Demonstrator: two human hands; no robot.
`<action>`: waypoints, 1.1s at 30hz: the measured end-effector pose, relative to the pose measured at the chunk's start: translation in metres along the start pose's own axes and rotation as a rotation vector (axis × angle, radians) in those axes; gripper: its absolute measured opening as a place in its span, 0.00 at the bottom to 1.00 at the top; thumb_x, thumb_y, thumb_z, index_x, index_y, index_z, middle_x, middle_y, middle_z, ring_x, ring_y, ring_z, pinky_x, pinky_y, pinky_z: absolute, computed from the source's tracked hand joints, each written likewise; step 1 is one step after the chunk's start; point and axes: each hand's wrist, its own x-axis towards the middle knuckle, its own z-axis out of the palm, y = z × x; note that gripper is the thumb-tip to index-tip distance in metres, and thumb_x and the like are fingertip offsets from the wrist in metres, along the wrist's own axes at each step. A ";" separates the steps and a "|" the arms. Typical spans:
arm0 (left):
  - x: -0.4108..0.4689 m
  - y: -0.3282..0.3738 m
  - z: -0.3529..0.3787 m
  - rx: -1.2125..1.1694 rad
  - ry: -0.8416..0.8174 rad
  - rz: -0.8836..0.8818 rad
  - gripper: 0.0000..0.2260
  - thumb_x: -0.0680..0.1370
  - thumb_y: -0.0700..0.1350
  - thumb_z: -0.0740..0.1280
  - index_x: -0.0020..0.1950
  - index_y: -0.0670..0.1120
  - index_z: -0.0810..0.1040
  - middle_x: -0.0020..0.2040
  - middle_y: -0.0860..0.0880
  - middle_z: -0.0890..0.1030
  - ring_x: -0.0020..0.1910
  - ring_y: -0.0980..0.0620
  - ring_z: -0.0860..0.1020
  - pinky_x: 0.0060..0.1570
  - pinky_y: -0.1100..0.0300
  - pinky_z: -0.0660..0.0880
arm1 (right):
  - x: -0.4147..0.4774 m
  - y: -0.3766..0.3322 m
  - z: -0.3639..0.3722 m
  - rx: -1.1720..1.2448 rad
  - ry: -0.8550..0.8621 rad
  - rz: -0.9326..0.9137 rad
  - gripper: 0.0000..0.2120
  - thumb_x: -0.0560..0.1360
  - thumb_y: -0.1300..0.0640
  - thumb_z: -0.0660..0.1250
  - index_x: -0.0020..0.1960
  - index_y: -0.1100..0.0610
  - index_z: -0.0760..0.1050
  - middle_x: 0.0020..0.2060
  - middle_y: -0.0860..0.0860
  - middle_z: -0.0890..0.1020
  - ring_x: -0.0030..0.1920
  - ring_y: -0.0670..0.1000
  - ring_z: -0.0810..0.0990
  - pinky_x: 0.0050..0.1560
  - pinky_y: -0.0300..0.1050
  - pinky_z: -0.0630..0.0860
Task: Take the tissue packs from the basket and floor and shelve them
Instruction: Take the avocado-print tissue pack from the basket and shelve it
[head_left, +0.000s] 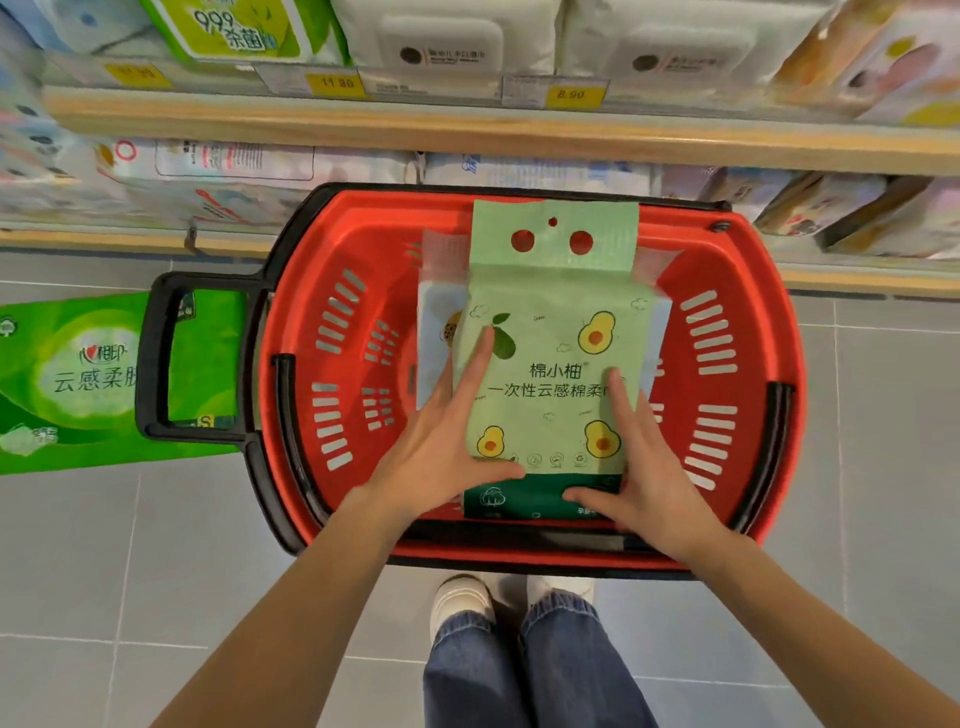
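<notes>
The step in hand is the pick-up from the red basket (332, 291). The left hand (441, 441) and right hand (644, 467) press flat, fingers spread, against either side of the pale green avocado pack (550, 364), clamping it between them. More packs lie beneath it. Another green pack (72, 379) lies on the floor, left of the left hand. Next: lift clear and carry forward to the shelf (467, 130).
</notes>
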 end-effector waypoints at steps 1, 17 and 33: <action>-0.003 -0.001 0.003 0.015 -0.016 -0.011 0.58 0.64 0.51 0.78 0.64 0.72 0.28 0.78 0.50 0.50 0.74 0.52 0.58 0.67 0.58 0.61 | -0.001 0.002 0.002 0.000 -0.013 0.003 0.57 0.65 0.54 0.75 0.71 0.37 0.32 0.75 0.52 0.51 0.71 0.40 0.54 0.65 0.29 0.61; -0.037 0.061 -0.067 -0.062 0.146 0.052 0.58 0.64 0.43 0.78 0.67 0.71 0.33 0.68 0.64 0.64 0.64 0.61 0.69 0.61 0.59 0.70 | -0.002 -0.094 -0.065 0.062 0.126 -0.107 0.54 0.64 0.59 0.76 0.72 0.40 0.39 0.69 0.41 0.60 0.67 0.40 0.63 0.64 0.41 0.69; -0.151 0.401 -0.363 0.019 0.426 0.634 0.52 0.66 0.40 0.76 0.69 0.73 0.44 0.59 0.85 0.59 0.63 0.70 0.69 0.58 0.51 0.76 | -0.100 -0.432 -0.354 -0.043 0.607 -0.553 0.49 0.67 0.56 0.74 0.71 0.32 0.42 0.68 0.31 0.59 0.69 0.41 0.66 0.65 0.49 0.72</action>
